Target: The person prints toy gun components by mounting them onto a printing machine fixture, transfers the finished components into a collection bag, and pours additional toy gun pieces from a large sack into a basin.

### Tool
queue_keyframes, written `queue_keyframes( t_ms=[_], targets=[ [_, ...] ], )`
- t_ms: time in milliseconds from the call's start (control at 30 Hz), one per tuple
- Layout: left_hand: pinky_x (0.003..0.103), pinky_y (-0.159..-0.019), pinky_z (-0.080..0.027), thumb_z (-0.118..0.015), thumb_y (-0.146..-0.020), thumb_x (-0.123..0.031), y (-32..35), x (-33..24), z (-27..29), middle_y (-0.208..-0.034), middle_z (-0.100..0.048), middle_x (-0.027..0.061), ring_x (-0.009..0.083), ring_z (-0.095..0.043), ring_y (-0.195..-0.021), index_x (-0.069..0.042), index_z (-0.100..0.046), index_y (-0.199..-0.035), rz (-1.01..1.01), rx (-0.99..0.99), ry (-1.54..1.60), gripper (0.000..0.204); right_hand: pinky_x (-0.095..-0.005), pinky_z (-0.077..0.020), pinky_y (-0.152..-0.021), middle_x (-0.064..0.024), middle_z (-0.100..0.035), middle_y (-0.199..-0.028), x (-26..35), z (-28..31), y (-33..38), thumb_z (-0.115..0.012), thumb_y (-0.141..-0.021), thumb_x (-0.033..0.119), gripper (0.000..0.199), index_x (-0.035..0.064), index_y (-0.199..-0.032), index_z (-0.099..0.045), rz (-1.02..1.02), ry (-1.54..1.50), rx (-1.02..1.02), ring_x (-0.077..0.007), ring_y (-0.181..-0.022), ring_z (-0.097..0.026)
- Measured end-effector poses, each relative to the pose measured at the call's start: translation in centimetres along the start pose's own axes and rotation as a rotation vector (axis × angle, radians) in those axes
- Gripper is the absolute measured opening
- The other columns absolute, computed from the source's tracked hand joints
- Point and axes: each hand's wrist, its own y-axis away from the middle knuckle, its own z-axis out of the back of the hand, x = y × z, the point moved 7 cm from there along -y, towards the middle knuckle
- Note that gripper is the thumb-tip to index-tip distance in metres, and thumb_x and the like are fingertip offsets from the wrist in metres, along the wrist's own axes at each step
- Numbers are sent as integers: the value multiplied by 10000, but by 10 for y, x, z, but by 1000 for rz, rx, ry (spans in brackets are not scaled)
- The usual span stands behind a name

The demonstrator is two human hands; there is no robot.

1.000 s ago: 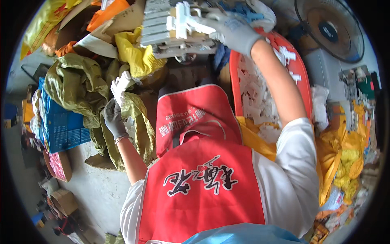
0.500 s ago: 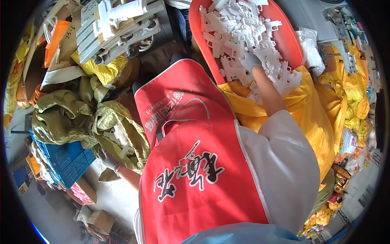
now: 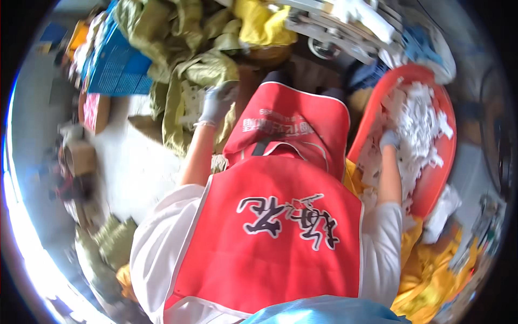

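My left hand (image 3: 217, 102), in a pale grey glove, is over the right side of an olive woven sack (image 3: 171, 121). Its fingers look curled, but blur hides what they hold, if anything. White plastic pieces (image 3: 192, 101) show inside the sack's mouth. On my other side, my gloved right hand (image 3: 389, 140) reaches into a long red tub (image 3: 447, 137), among a heap of white pistol-shaped plastic parts (image 3: 418, 121). Its fingertips are hidden by blur and by the parts.
A blue perforated crate (image 3: 120, 70) stands beyond the sack at the left. Grey metal machinery (image 3: 340, 27) is ahead, near a yellow bag (image 3: 264, 24). Orange-yellow sacking (image 3: 426, 270) lies below the tub. A cardboard box (image 3: 81, 156) sits at the far left.
The whole view has turned, so the sack now sits higher and the tub farther right. My left hand has gone from the sack's left edge to its right side. My right hand stays in the tub.
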Motion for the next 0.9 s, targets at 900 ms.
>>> queue_keyframes(
  t_ms=[900],
  targets=[
    [275, -770, -494, -603, -877, -140, -47, -25, 15, -931, -696, 109, 163, -654, -824, -14, -659, -1048, -51, -82, 241, 220, -391, -493, -748, -187, -657, -915, -39, 4, 108, -567, -863, 377, 368, 66, -1055, -611, -243, -1119, -161, -288, -893, -653]
  ],
)
